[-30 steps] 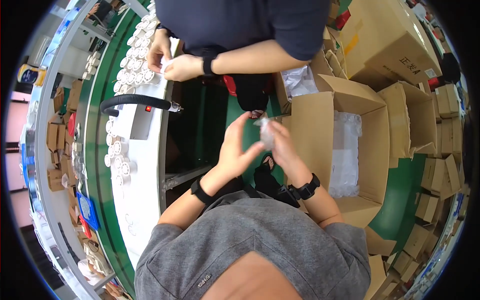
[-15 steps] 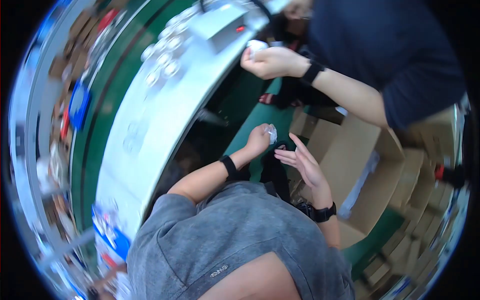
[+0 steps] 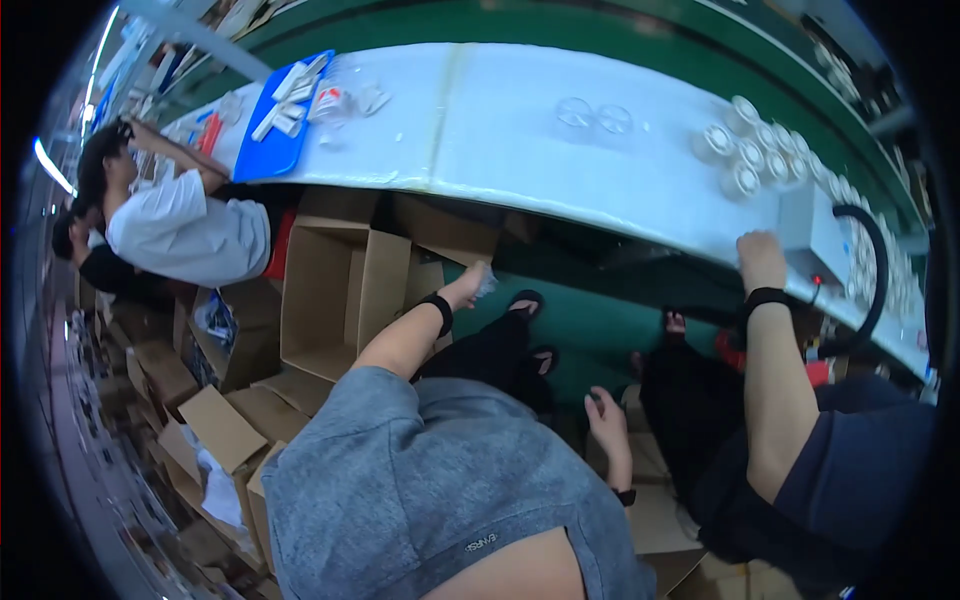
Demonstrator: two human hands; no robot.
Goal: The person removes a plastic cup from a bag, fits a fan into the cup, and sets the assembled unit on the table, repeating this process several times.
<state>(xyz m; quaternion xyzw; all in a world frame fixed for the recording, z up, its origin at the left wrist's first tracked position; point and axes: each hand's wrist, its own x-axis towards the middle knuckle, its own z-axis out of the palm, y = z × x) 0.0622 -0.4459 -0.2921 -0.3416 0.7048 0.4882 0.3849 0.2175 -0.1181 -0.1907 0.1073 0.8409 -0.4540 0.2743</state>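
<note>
My left hand (image 3: 468, 287) is raised toward the near edge of the white work surface (image 3: 560, 160), fingers clamped around a small clear plastic piece (image 3: 486, 285). The piece sits at my fingertips, just below the near edge and above an open cardboard box (image 3: 345, 290). A black wristband (image 3: 438, 312) circles my left wrist.

My right hand (image 3: 606, 420) hangs low, well apart from the left, over the green floor (image 3: 590, 330). Its fingers are loosely spread and hold nothing; it touches no object.

On the far right part of the surface stands a cluster of clear round cups (image 3: 750, 150). Two more clear round pieces (image 3: 594, 115) lie near the middle. At the far left corner rests a blue tray (image 3: 265, 150) carrying white parts.

A co-worker's hand (image 3: 762, 260) rests on the near edge at the right, beside a grey device (image 3: 810, 225) with a black curved hose (image 3: 875, 270). Another person in a white shirt (image 3: 185, 230) works at the left end of the surface. Flattened and open cardboard boxes (image 3: 200, 420) lie on the floor at the left.
</note>
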